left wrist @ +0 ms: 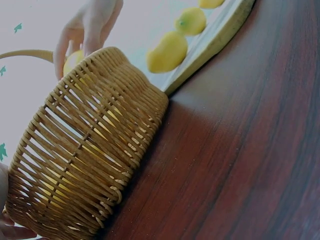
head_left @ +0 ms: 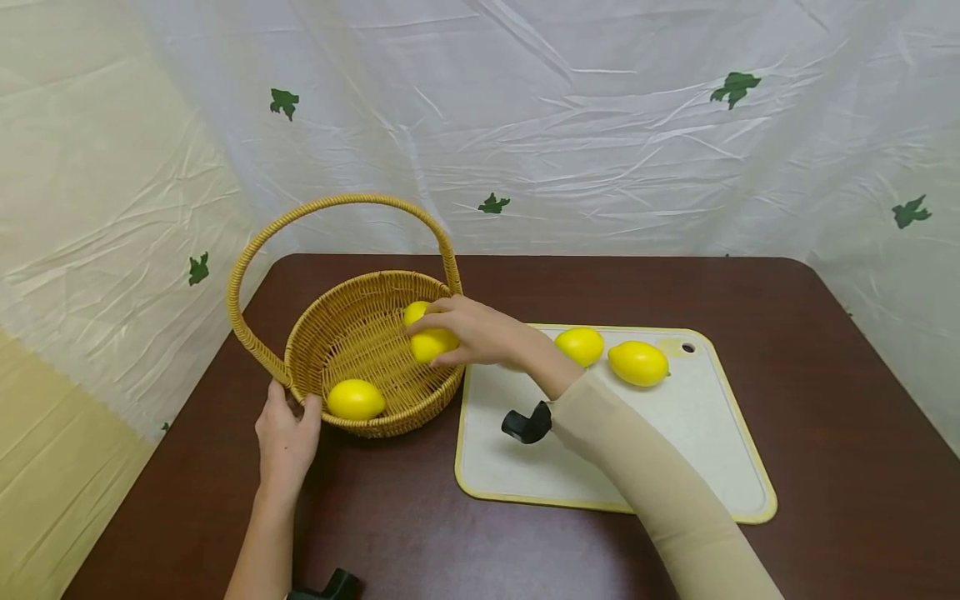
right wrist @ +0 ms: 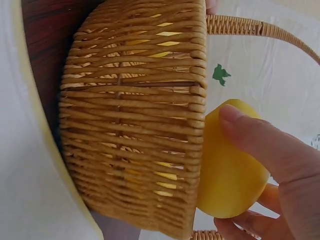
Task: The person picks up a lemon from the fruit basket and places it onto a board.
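Note:
A wicker basket (head_left: 375, 287) with a tall handle stands on the left of the table. My left hand (head_left: 287, 433) grips its near left rim, close to the foot of the handle. My right hand (head_left: 480, 332) holds a lemon (head_left: 432, 343) over the right inside of the basket; in the right wrist view that lemon (right wrist: 232, 170) is at the rim, thumb and fingers round it. Another lemon (head_left: 416, 312) shows just behind it, partly hidden by the fingers. One more lemon (head_left: 356, 400) lies at the basket's near left.
A white cutting board (head_left: 525, 467) with a yellow edge lies right of the basket. Two lemons, one (head_left: 580, 344) partly behind my right forearm and another (head_left: 638, 363) beside it, lie on its far part. White sheeting with green leaf shapes hangs behind the dark table (head_left: 420, 550).

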A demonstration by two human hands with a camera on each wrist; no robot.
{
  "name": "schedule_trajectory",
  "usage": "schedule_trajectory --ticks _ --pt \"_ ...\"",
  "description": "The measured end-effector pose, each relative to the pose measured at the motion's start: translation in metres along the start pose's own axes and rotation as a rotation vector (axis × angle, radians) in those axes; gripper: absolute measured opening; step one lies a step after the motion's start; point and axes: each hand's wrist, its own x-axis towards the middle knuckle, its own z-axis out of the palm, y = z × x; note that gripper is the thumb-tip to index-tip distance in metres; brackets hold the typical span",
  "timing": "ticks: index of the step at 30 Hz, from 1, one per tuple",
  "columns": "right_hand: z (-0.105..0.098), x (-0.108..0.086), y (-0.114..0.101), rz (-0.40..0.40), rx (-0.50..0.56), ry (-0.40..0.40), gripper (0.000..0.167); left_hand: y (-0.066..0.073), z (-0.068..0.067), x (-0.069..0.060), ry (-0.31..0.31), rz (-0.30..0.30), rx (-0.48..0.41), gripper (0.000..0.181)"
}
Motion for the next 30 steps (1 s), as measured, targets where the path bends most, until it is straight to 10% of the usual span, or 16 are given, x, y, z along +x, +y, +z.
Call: schedule_trajectory --ticks 20,30 --pt "0.0 -0.068 0.005 -0.184 0.001 0.285 0.044 0.001 0.0 -0.001 0.007 -0.007 0.019 0.039" --pt "0.0 -0.12 0.015 -0.126 -0.053 0.306 0.045 0.002 -0.001 -0.001 -0.005 -0.032 0.024 0.04"
